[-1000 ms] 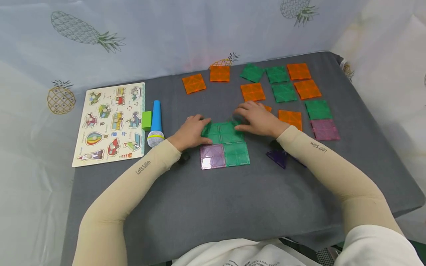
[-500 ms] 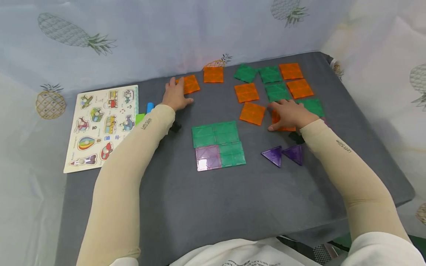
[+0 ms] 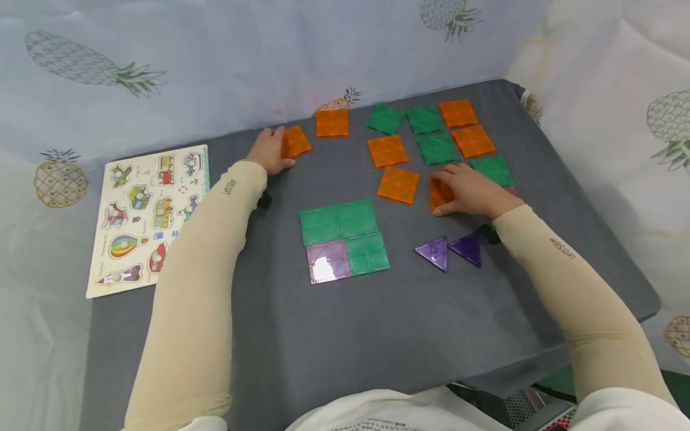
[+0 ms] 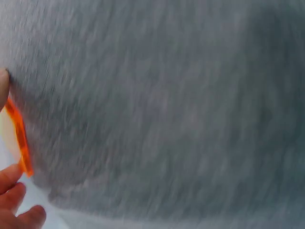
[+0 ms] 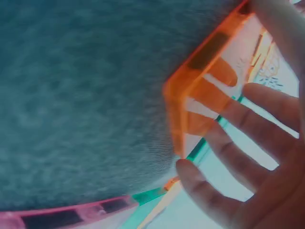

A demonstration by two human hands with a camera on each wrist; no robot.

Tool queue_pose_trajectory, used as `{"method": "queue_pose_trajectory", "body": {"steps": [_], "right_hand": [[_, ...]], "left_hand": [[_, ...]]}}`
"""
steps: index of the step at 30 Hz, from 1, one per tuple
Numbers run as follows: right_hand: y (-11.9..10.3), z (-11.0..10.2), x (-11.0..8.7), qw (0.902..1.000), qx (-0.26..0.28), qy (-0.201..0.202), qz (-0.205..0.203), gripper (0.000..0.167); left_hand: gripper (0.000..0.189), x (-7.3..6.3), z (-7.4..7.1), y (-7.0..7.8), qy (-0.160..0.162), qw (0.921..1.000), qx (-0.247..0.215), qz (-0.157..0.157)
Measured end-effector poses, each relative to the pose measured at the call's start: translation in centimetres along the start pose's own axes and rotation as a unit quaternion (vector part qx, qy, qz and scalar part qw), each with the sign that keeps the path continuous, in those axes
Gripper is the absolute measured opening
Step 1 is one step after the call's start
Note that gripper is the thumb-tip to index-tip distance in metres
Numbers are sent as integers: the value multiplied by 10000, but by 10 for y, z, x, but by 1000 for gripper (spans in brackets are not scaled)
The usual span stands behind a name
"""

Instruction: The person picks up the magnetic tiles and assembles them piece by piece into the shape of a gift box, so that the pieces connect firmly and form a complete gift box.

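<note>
In the head view, my left hand [image 3: 269, 151] grips an orange square tile [image 3: 296, 141] at the back left of the grey table. The left wrist view catches that tile edge-on between thumb and fingers [image 4: 12, 179]. Over to the right, my right hand [image 3: 468, 189] has thumb and fingers about another orange square tile [image 3: 439, 193] and holds it by its edges; part of it is hidden under the hand. Through this see-through tile [image 5: 209, 93] some fingers show. Midway between the hands, three green tiles and one pale purple tile [image 3: 327, 261] form a flat block.
Several loose orange and green tiles [image 3: 437, 147] lie at the back right. Two purple triangles [image 3: 433, 252] rest before my right hand. A picture puzzle board [image 3: 156, 209] lies at the left, partly behind my left arm. A patterned curtain [image 3: 232, 66] hangs behind the table.
Both hands have left the tile block: the left went to the back-left orange tile, the right to an orange tile on the right. The head view has shifted; the left arm now covers the blue microphone.
</note>
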State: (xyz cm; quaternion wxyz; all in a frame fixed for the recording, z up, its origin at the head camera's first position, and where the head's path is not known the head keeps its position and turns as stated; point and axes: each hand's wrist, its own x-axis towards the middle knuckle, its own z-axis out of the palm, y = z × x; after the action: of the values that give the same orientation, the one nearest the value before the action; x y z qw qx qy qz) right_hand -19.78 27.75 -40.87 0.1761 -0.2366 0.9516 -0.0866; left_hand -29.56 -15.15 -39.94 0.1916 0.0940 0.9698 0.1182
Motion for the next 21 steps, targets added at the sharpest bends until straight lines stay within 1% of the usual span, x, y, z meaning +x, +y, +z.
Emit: {"method": "queue_pose_trajectory", "body": {"steps": [4,6,8,10,12,14,16,18,21], "right_hand": [[-1,4,0,9995,47,314,-60,79],[-3,5,0,9982,48,590,-81,79],[-11,5,0,9957,39,915,-171,78],[-26,3,-3,9915,-5,1235,-399,76],[-47,1,-8,9857,-141,1459,-832,72],[-71,2,-17,9777,-310,1549,-1386,67],[-98,5,-27,9687,-480,1482,-1932,63],[-122,14,-39,9594,-680,1321,-2398,60],[-152,32,-57,9457,-964,1006,-2938,59]], "left_hand": [[83,3,-6,0,-140,9998,113,9],[83,4,-7,2,-172,9997,184,47],[85,2,-8,3,-202,9996,184,85],[86,-3,-9,4,-245,9992,222,232],[87,-13,-9,6,-257,9976,328,560],[85,-30,-7,13,-238,9933,444,1042],[81,-59,-2,23,-190,9862,477,1575],[77,-95,9,38,-188,9762,338,2132],[72,-155,31,61,-198,9566,173,2901]]}}
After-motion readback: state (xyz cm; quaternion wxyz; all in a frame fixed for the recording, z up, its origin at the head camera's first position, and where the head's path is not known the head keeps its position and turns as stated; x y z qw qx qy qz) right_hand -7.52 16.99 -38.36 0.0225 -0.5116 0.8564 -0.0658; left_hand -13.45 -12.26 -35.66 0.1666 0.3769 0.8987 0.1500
